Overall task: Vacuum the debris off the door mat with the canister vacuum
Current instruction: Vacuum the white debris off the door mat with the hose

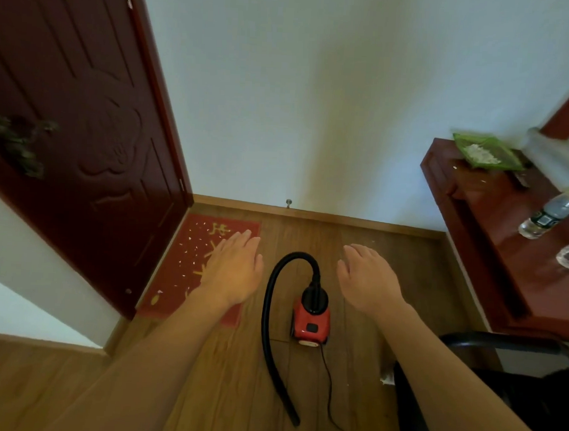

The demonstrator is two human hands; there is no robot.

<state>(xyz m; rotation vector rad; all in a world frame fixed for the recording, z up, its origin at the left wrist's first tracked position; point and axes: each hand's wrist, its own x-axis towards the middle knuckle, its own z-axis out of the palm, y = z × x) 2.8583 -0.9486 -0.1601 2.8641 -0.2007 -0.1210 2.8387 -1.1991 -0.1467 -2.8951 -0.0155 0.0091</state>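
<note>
Hands empty: left hand (233, 271) and right hand (368, 281) spread flat, nothing held. Door mat (190, 260) far left by door, debris (194, 244) still scattered. Canister vacuum (311, 320) between hands on floor, hose (271, 328) untouched. Step judged: pre-start. Next: hose end near feet to be grasped.

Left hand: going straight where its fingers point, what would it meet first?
The left hand would likely reach the white wall beyond the red door mat; depth is unclear.

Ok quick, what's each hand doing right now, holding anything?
Left hand: open, fingers straight, holding nothing.
Right hand: open, holding nothing.
</note>
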